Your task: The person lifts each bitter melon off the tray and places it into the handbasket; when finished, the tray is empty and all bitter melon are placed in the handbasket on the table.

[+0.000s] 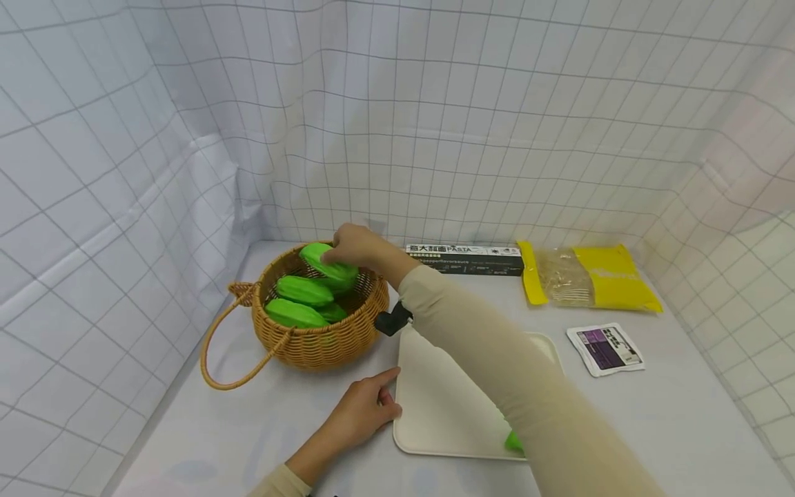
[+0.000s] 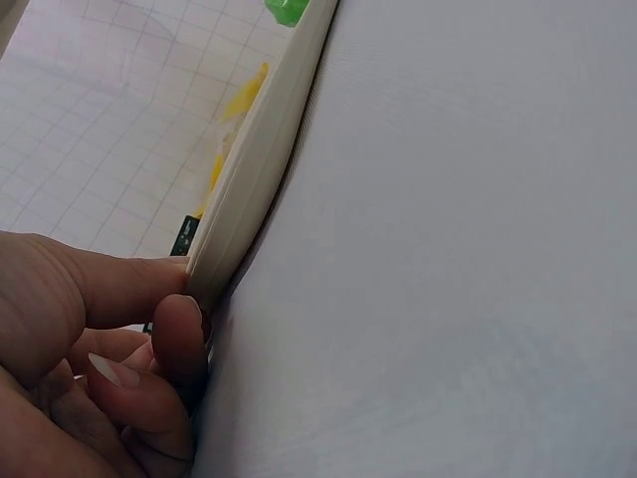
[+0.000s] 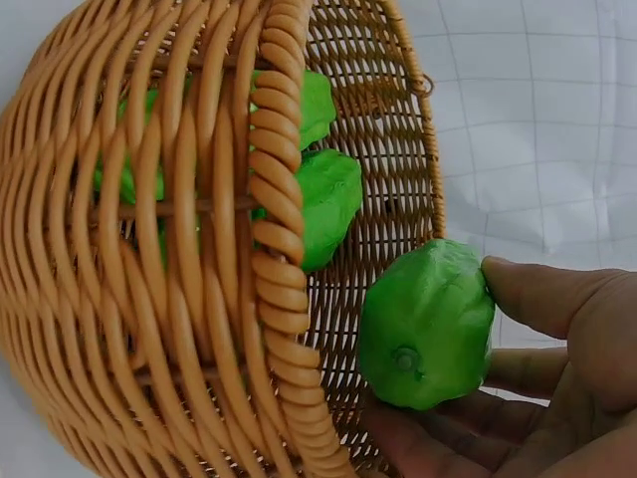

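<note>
My right hand pinches a green ridged gourd at the basket's right side, thumb on one side and fingers on the other. The gourd's rounded end with a small stem scar faces the right wrist camera. Several similar green gourds lie inside the woven wicker basket. My left hand grips the left edge of a white rectangular tray, its thumb on the rim and other fingers curled close by. The right forearm hides part of the tray, where a green piece shows near the front edge.
Behind the tray stands a black-and-white pasta box. A yellow packet with a clear window lies to its right, above a small purple-and-white sachet. The basket's loop handle leans out to the left. Gridded white cloth walls surround the table.
</note>
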Available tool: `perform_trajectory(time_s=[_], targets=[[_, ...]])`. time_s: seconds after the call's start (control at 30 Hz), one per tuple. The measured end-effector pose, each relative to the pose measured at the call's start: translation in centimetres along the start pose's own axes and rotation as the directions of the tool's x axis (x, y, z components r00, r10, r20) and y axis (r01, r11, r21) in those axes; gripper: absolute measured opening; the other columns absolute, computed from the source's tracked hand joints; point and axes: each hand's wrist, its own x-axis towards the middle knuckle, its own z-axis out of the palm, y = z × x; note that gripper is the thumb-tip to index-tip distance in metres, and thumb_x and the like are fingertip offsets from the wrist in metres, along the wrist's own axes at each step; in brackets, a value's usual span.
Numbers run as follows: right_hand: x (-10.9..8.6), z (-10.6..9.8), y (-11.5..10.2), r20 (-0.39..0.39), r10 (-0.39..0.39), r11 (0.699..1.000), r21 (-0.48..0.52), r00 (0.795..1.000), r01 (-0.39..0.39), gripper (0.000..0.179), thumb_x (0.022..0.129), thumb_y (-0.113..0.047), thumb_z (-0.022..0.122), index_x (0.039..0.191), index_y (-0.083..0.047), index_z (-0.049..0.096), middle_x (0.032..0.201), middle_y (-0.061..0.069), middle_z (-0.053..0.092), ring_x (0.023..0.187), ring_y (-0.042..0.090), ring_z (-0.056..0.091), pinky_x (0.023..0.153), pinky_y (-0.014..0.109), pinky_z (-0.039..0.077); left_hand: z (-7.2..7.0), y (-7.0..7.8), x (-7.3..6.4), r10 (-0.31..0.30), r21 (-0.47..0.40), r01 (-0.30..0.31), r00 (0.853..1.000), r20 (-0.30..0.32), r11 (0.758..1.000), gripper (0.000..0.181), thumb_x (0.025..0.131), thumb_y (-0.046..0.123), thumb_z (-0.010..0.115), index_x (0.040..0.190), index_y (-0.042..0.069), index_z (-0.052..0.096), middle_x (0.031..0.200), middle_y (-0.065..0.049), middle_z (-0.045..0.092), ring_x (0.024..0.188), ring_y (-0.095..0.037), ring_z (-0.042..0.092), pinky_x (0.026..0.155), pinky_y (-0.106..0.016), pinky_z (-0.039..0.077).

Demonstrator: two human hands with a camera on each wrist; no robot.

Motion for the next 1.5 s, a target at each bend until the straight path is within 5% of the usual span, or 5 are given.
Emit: perform_trajectory(time_s=[0.17,0.37,0.83,1.17,1.5], targets=[[0.4,0.0,-0.1,0.024,-0.022,0.998,-0.058,0.999,0.023,0.026,0.102,-0.028,0.063,0.083,-0.009,0.062,0.077,0.001,0.053,0.066,0.013,0.046,0.061,0.026,0.039,0.3,0.0,0.0,0.005,-0.004,-0.005,1.000,-0.002,1.000,0.067,0.083,0.009,0.075,0.145,-0.003,0.052,0.070,0.008,0.059,0.054,-0.006,0.053,0.066,-0.024,0.044],[0.1,0.0,0.0,0.077,-0.034,0.998,-0.050,0.996,0.038,0.049,0.104,-0.028,0.059,0.144,0.001,0.054,0.147,0.015,0.055,0.128,0.026,0.056,0.095,0.034,0.050,0.5,0.2,0.0,0.002,0.001,-0.002,1.000,0.001,1.000,0.067,0.084,0.009,0.076,0.145,-0.003,0.053,0.071,0.008,0.059,0.056,-0.006,0.053,0.065,-0.024,0.044],[-1.0,0.0,1.3,0.139,-0.167,0.982,0.115,0.976,0.152,0.065,0.100,-0.029,0.066,0.154,-0.003,0.042,0.156,0.012,0.045,0.143,0.027,0.043,0.113,0.039,0.040,0.4,0.3,0.0,-0.018,0.019,0.018,1.000,0.000,1.000,0.065,0.085,0.011,0.075,0.145,-0.002,0.053,0.072,0.009,0.059,0.057,-0.005,0.053,0.063,-0.024,0.044],[-9.6,-1.1,5.5,0.052,-0.309,0.879,0.396,0.950,0.264,0.052,0.100,-0.030,0.065,0.146,-0.010,0.053,0.142,0.005,0.059,0.131,0.017,0.054,0.107,0.037,0.047,0.2,0.3,-0.3,-0.027,0.000,0.027,1.000,-0.005,1.000,0.066,0.085,0.010,0.075,0.145,-0.004,0.052,0.071,0.008,0.059,0.054,-0.006,0.054,0.060,-0.025,0.044],[-19.8,0.7,14.8,0.021,-0.197,0.850,0.501,0.980,0.160,0.049,0.098,-0.026,0.068,0.142,-0.009,0.057,0.140,0.010,0.061,0.129,0.031,0.057,0.105,0.045,0.049,0.0,0.2,0.1,-0.029,0.020,0.029,0.999,0.018,0.999,0.065,0.088,0.012,0.075,0.146,-0.004,0.051,0.071,0.009,0.059,0.055,-0.006,0.054,0.059,-0.024,0.044]])
